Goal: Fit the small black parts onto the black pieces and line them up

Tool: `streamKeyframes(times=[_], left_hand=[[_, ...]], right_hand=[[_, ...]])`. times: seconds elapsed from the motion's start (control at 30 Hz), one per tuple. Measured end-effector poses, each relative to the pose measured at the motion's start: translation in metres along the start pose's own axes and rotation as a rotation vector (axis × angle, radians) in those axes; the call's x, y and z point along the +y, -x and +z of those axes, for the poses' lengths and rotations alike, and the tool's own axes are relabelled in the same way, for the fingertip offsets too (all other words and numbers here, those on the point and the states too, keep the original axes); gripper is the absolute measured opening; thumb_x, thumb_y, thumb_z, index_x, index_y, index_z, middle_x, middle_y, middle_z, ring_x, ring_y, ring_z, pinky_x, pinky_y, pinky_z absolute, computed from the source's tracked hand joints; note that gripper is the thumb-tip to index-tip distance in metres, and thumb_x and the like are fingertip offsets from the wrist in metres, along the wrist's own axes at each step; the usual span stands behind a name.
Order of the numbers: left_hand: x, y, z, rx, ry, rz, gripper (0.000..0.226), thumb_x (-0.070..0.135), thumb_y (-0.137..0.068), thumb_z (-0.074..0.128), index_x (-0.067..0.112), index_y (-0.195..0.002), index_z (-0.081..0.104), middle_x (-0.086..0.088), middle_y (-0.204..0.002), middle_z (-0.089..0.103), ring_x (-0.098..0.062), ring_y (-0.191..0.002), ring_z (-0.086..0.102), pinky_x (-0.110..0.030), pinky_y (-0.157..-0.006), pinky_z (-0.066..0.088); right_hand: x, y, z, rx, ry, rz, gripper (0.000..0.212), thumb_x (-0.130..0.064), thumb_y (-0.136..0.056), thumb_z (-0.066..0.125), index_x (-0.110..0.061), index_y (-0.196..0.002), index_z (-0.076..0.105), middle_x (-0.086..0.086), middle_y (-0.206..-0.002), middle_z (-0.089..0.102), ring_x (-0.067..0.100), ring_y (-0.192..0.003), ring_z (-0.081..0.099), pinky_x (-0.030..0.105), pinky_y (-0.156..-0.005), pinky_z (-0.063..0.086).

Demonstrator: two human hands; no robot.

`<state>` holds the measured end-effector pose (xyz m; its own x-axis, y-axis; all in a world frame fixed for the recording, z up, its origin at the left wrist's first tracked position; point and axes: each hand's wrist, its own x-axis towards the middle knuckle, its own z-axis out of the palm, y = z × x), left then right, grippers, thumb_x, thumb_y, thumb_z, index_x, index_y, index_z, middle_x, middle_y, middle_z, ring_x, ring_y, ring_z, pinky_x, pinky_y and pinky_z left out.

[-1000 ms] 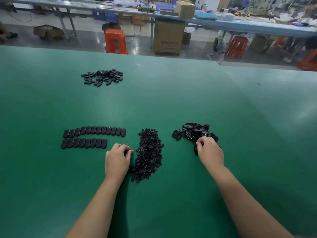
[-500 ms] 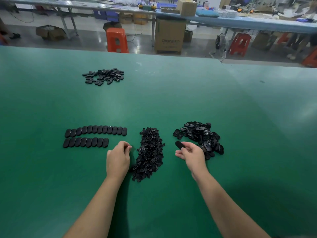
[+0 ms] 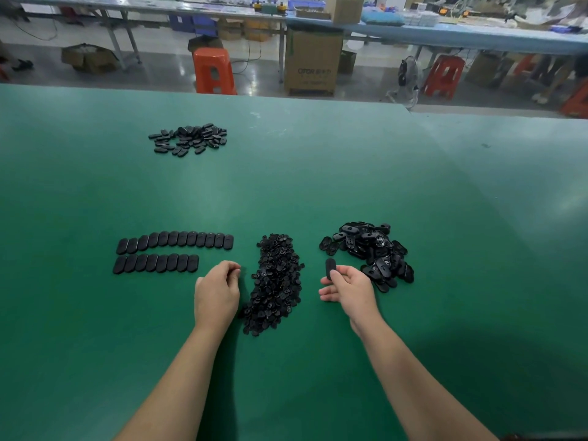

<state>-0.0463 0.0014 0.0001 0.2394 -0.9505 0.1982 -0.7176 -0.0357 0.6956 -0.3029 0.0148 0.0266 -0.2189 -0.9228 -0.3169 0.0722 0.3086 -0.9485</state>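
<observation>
My left hand (image 3: 217, 292) is nearest me, its fingers curled in toward the thumb at the near-left edge of the heap of small black parts (image 3: 276, 283); I may be pinching one part there, but it is too small for me to tell. My right hand (image 3: 350, 286) is just across that heap, thumb and forefinger pinching one black piece (image 3: 331, 268) upright above the desk (image 3: 318, 377), the other fingers loosely spread.

To do this step well, I should turn the piece so its recessed side faces me, bring both hands together over the bare green between the heaps, seat a single small part squarely and press until it sits flush. Then it goes at the right end of the shorter row, long side touching its neighbour, ends level.

Counting outward: one piece in my hand. The short near row (image 3: 156, 263) holds about nine finished pieces, the longer row (image 3: 175, 241) behind it about thirteen. The small parts are far too many and too tangled to count. The pile of unfitted pieces (image 3: 370, 253) to my right holds perhaps thirty or more. Farthest off, a scattered cluster (image 3: 189, 139) of several dozen similar pieces lies well apart.
</observation>
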Motion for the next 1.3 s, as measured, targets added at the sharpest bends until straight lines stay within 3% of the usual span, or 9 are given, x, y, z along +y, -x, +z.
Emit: streamKeyframes(times=[0.17, 0.3, 0.37, 0.47, 0.53, 0.63, 0.8, 1.03, 1.3], left_hand=[[-0.001, -0.001, 0.001, 0.000, -0.005, 0.007, 0.012, 0.017, -0.100, 0.057, 0.016, -0.101, 0.069, 0.009, -0.087, 0.068, -0.013, -0.076, 0.062, -0.047, -0.090, 0.052], [-0.001, -0.001, 0.000, 0.001, -0.004, 0.012, 0.012, 0.016, -0.100, 0.058, 0.015, -0.101, 0.069, 0.006, -0.092, 0.069, -0.015, -0.080, 0.062, -0.047, -0.089, 0.052], [-0.001, 0.000, 0.000, 0.001, -0.002, 0.008, 0.012, 0.016, -0.100, 0.057, 0.015, -0.100, 0.069, 0.006, -0.093, 0.070, -0.016, -0.082, 0.062, -0.047, -0.090, 0.051], [-0.001, 0.000, 0.000, 0.000, -0.003, 0.005, 0.012, 0.015, -0.099, 0.057, 0.015, -0.100, 0.069, 0.004, -0.095, 0.070, -0.017, -0.083, 0.062, -0.047, -0.089, 0.051], [-0.001, -0.001, 0.000, -0.002, -0.005, 0.002, 0.012, 0.015, -0.099, 0.058, 0.015, -0.101, 0.069, 0.004, -0.095, 0.070, -0.017, -0.083, 0.062, -0.047, -0.089, 0.052], [0.000, -0.001, 0.001, -0.006, -0.010, -0.005, 0.012, 0.016, -0.099, 0.057, 0.016, -0.101, 0.069, 0.004, -0.095, 0.070, -0.016, -0.083, 0.062, -0.046, -0.089, 0.052], [0.000, -0.001, 0.001, -0.001, -0.011, 0.000, 0.012, 0.016, -0.099, 0.057, 0.016, -0.101, 0.069, 0.005, -0.095, 0.070, -0.016, -0.083, 0.062, -0.047, -0.089, 0.052], [-0.001, -0.001, 0.001, 0.003, -0.015, 0.004, 0.012, 0.015, -0.099, 0.057, 0.015, -0.101, 0.069, 0.004, -0.095, 0.070, -0.016, -0.082, 0.062, -0.047, -0.088, 0.052], [0.000, -0.001, 0.000, 0.012, -0.016, 0.009, 0.012, 0.015, -0.099, 0.057, 0.016, -0.100, 0.069, 0.004, -0.094, 0.070, -0.014, -0.081, 0.062, -0.046, -0.088, 0.052]], right_hand=[[0.001, 0.000, 0.000, 0.016, 0.005, -0.021, 0.010, -0.014, -0.101, 0.061, -0.004, -0.102, 0.064, 0.012, -0.082, 0.071, 0.016, -0.059, 0.068, 0.026, -0.056, 0.057], [0.006, -0.001, 0.001, 0.043, 0.106, -0.087, 0.005, -0.013, -0.098, 0.066, -0.012, -0.098, 0.070, 0.010, -0.083, 0.070, 0.013, -0.061, 0.067, 0.031, -0.061, 0.060], [0.009, -0.001, 0.002, 0.070, 0.324, -0.180, 0.013, -0.013, -0.098, 0.063, -0.017, -0.103, 0.074, 0.005, -0.088, 0.070, 0.010, -0.060, 0.065, 0.026, -0.058, 0.056], [0.013, -0.001, 0.001, 0.137, 0.863, -0.407, 0.026, -0.013, -0.102, 0.055, -0.021, -0.118, 0.074, -0.007, -0.108, 0.065, 0.007, -0.064, 0.057, 0.020, -0.058, 0.042], [0.014, -0.001, -0.004, 0.161, 1.099, -0.431, 0.031, -0.016, -0.105, 0.051, -0.022, -0.129, 0.069, -0.008, -0.117, 0.062, 0.012, -0.069, 0.057, 0.021, -0.059, 0.040], [0.015, -0.001, -0.012, 0.152, 1.258, -0.384, 0.040, -0.016, -0.104, 0.048, -0.026, -0.142, 0.058, -0.008, -0.124, 0.056, 0.012, -0.066, 0.048, 0.021, -0.058, 0.035], [0.009, 0.000, -0.015, 0.079, 1.275, -0.365, 0.042, -0.017, -0.101, 0.049, -0.028, -0.141, 0.057, -0.005, -0.129, 0.050, 0.014, -0.066, 0.050, 0.022, -0.057, 0.034], [-0.023, -0.017, -0.054, 0.280, 1.322, -0.262, 0.032, -0.026, -0.102, 0.054, -0.018, -0.132, 0.060, 0.002, -0.128, 0.050, 0.019, -0.081, 0.059, 0.027, -0.063, 0.041], [-0.030, -0.028, -0.075, 0.232, 1.360, -0.165, 0.027, -0.034, -0.099, 0.060, -0.024, -0.124, 0.066, 0.002, -0.124, 0.054, 0.022, -0.101, 0.062, 0.029, -0.069, 0.043]])
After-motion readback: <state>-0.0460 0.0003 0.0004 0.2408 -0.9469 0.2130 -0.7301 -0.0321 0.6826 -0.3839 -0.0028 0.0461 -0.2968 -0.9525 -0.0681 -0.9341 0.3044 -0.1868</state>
